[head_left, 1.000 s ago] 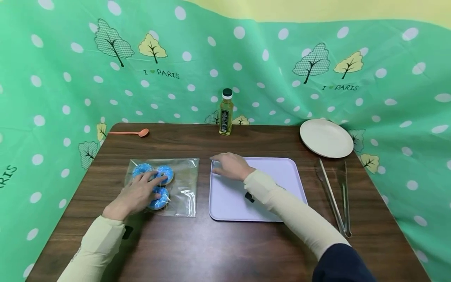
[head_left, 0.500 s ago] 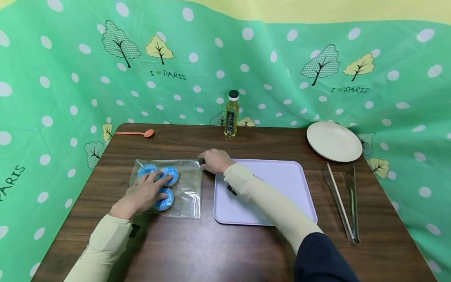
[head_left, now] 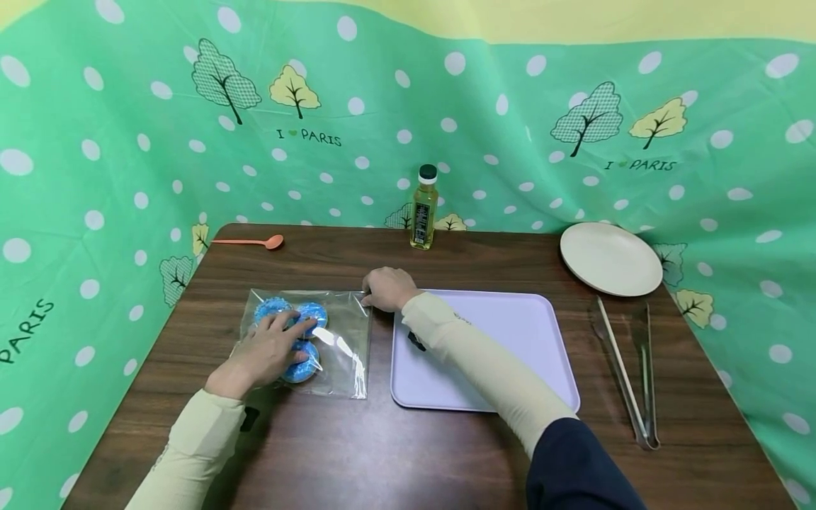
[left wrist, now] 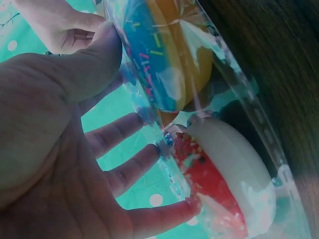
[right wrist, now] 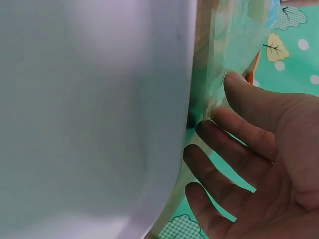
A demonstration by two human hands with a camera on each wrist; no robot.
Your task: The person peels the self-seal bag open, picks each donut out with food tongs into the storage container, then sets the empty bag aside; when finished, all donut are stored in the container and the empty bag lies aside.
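Note:
A clear plastic bag lies flat on the left of the table, with three blue ring-shaped pieces inside. Over them rests my left hand, fingers spread. Through the plastic, the left wrist view shows a blue sprinkled ring and a red-and-white one beside my left hand. My right hand pinches the bag's far right corner. Seen from the right wrist, the thumb and forefinger of my right hand meet at the bag's edge.
A lilac tray sits right of the bag, under my right forearm. An oil bottle stands at the back, an orange spoon at back left. Far right are a white plate and metal tongs.
My right hand has moved left from above the tray's far left corner to the bag's corner and taken hold of it. The left hand stays on the bag; the head view has shifted slightly.

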